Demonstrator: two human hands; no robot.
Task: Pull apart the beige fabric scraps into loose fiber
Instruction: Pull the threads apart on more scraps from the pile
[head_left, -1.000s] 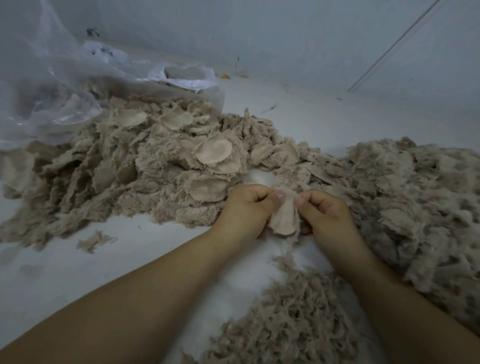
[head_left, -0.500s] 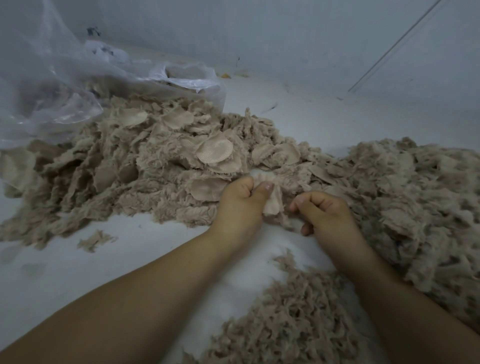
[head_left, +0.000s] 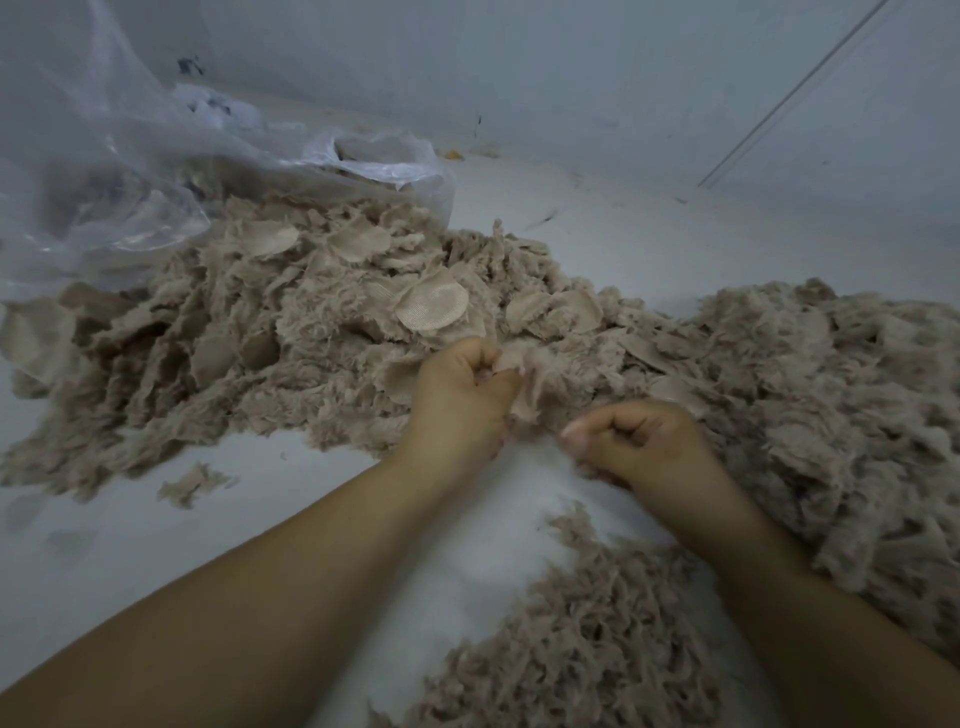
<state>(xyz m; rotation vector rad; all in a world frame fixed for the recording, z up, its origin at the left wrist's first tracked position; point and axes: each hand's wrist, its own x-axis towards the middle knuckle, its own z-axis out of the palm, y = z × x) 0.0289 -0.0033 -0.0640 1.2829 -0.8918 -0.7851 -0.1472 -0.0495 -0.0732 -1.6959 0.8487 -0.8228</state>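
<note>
Pinching a soft, light scrap (head_left: 530, 384) before the scrap pile (head_left: 291, 332), the left hand (head_left: 462, 395) held its frayed edge; the right hand (head_left: 639, 441) was curled, its grip's contents unclear.

Two bare forearms, no sleeves, left hand (head_left: 460, 400), right hand (head_left: 641, 441).

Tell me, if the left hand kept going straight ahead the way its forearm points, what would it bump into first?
Probably the big pile of beige scraps: the left hand already sits at its near edge, gripping a scrap.
</note>
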